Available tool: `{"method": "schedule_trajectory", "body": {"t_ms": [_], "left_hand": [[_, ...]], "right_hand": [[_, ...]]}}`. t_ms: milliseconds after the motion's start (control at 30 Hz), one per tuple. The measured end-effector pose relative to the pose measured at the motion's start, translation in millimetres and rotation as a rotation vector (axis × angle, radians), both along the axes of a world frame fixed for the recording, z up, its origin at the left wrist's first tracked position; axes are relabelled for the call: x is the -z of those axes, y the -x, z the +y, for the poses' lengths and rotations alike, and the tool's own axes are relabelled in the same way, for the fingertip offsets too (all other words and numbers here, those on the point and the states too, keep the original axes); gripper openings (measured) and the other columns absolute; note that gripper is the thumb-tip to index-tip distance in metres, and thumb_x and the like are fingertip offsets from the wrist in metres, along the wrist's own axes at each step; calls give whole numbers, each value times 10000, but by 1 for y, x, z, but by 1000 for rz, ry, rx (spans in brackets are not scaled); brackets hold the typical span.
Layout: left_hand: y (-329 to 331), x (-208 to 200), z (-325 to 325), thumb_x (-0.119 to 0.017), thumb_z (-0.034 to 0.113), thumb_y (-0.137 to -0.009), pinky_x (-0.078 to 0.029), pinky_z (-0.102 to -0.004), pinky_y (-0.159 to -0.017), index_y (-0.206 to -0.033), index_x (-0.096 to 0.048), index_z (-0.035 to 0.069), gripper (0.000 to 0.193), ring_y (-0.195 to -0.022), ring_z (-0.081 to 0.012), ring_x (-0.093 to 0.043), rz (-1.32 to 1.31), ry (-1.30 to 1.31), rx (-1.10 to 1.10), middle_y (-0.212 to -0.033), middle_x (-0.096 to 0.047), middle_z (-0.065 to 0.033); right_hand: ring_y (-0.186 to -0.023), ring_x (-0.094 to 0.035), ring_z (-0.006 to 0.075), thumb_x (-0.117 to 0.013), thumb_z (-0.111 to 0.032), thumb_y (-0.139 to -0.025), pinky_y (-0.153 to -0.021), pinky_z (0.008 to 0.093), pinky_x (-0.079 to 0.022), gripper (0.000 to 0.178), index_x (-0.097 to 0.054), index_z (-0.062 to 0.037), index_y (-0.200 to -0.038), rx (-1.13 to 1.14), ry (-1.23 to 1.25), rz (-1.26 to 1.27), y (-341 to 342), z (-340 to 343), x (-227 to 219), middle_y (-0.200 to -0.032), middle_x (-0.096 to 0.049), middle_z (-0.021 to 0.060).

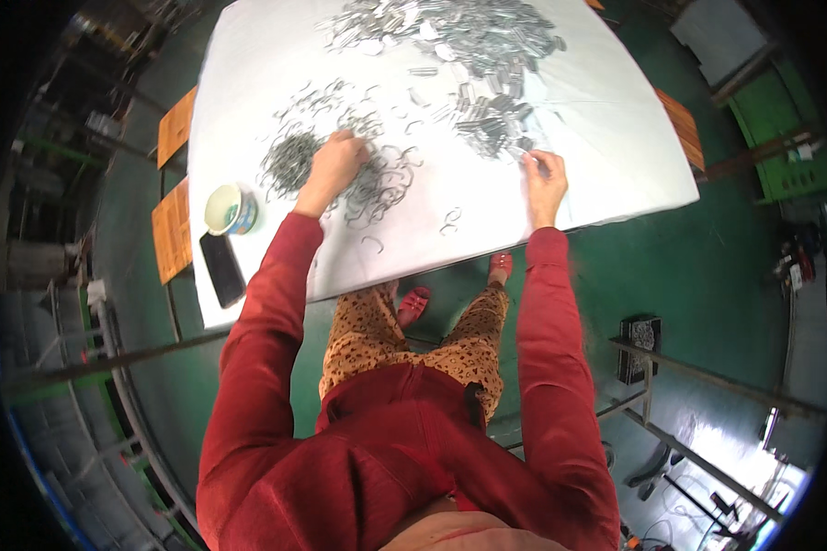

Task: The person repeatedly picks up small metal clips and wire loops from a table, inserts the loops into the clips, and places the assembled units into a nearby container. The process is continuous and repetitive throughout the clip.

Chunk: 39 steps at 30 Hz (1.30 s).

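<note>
Person in red sleeves stands at the near edge of a white-covered worktop (248, 55), both arms reaching out over it.

Left hand (337, 161): palm down, fingers curled into a loose spread of bent wire hooks (381, 179); looks like it is gathering some, but whether it actually grips any cannot be told. A denser dark pile of the same hooks (289, 163) sits just left of that hand.

Right hand (544, 176): fingers pinched together at the near edge of a heap of flat silver metal clips (487, 119); something small and shiny at the fingertips, too small to identify.

Bigger heap of clips (459, 32) lies at the far side of the worktop, right of centre. A few stray hooks (450, 220) lie near, between the two hands.

Near-left corner: a paper cup (231, 209), white inside, and just near of it a black phone (222, 268) lying flat.

Green floor (708, 257) all round.
</note>
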<state>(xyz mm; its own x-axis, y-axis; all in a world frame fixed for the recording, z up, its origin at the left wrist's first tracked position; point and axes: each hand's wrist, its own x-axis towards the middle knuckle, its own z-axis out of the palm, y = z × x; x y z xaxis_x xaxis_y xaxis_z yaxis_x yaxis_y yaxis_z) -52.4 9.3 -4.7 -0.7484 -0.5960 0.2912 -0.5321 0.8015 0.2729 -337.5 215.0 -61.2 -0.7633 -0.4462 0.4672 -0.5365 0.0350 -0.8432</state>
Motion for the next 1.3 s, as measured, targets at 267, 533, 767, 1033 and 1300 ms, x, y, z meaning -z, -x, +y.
{"method": "schedule_trajectory", "body": {"t_ms": [267, 533, 767, 1033, 1300], "left_hand": [[-28, -23, 23, -602, 112, -807, -464, -379, -687, -816, -635, 22, 97, -771, -326, -603, 255, -272, -222, -812, -635, -145], [-37, -32, 101, -571, 75, -868, -495, -264, -553, -941, -622, -42, 148, -613, -121, -608, 570, -743, -124, -713, -641, -108], [-15, -53, 163, -636, 89, -840, -532, -268, -693, -908, -617, -66, 171, -733, -162, -640, 779, -1371, 147, -820, -651, -125], [-21, -51, 176, -640, 99, -842, -525, -276, -703, -886, -627, -22, 130, -794, -169, -631, 799, -1639, 170, -858, -640, -113], [-25, -46, 181, -657, 98, -831, -469, -257, -746, -857, -655, 24, 79, -807, -119, -576, 881, -1735, 253, -859, -642, -45]], "right_hand": [[-673, -557, 91, -669, -86, -819, -626, 212, -456, 142, -640, 24, -904, -111, 159, -511, 9, 7, -9, -798, -637, 45], [-740, -609, 150, -611, -8, -823, -650, 248, -490, 305, -544, 30, -1119, -428, 295, -1029, -49, 26, -49, -911, -642, 95], [-800, -618, 137, -610, 14, -825, -670, 243, -508, 264, -562, 71, -1078, -590, 251, -1107, -142, 69, -64, -933, -648, 115], [-673, -609, 127, -665, 42, -773, -580, 230, -527, 163, -616, 31, -928, -426, 197, -872, -186, 90, -81, -811, -628, 83], [-699, -545, 68, -671, 49, -765, -630, 196, -455, 154, -666, 1, -911, -263, 186, -628, -196, 104, -79, -864, -623, 42]]}}
